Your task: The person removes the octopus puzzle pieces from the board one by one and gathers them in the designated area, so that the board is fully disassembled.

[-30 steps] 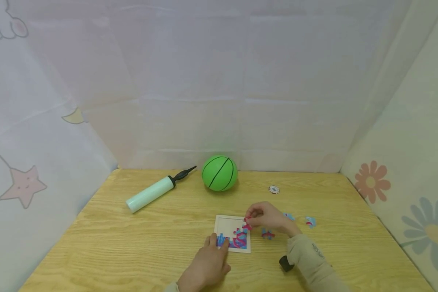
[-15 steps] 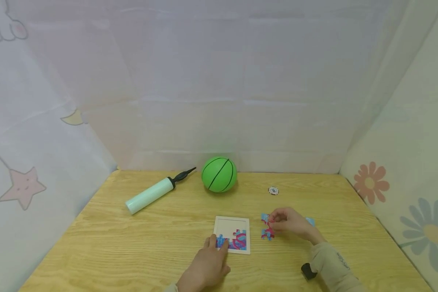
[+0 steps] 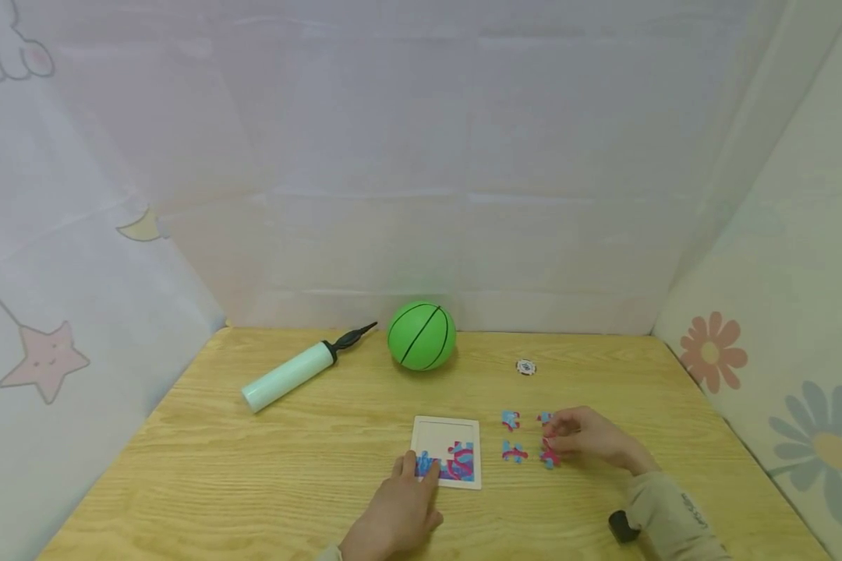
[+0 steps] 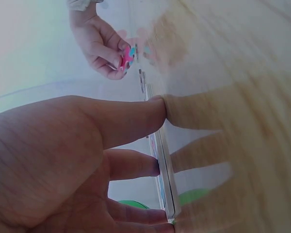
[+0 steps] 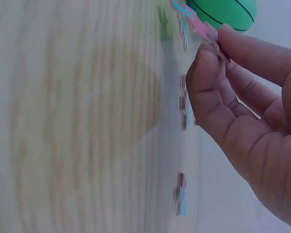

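My right hand pinches 1 puzzle piece off to the frame's right; my left hand, nearer the frame, rests unclenched against it.

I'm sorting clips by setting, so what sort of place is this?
Probably a small play or filming corner, though nothing beyond it shows. Pale sheeting with a printed star and flowers surrounds a wooden table, which bears a green ball and a jigsaw tray.
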`<state>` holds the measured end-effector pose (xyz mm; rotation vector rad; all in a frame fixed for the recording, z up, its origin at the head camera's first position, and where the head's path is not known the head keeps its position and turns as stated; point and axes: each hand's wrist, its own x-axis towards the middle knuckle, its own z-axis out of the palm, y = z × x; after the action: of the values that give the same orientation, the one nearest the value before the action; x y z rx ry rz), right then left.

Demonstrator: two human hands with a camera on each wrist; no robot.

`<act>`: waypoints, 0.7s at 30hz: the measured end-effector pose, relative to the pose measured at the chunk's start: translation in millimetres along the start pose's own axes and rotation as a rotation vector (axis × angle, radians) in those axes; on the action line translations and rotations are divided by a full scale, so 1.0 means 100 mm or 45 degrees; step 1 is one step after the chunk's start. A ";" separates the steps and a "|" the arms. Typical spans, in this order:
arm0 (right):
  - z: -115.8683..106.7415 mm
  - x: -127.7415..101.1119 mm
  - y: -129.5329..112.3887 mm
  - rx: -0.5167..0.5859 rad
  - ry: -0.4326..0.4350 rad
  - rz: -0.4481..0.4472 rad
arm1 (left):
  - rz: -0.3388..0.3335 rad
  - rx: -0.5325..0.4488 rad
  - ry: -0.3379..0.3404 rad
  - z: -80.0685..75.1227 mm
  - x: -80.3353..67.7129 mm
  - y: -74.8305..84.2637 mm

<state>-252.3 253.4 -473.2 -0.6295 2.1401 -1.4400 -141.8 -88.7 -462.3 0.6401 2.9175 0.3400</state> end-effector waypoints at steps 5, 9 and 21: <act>-0.03 -0.03 0.01 0.004 -0.012 0.031 | 0.000 0.006 0.009 0.00 -0.01 0.00; -0.01 -0.04 0.02 -0.102 0.066 0.058 | 0.001 0.000 0.025 0.01 -0.01 0.01; 0.04 -0.03 -0.02 -0.282 0.164 0.093 | 0.005 0.009 0.053 0.03 -0.01 0.00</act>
<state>-247.3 252.4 -472.6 -0.5426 2.4198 -1.2453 -140.2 -88.5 -464.7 0.6475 2.9587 0.3472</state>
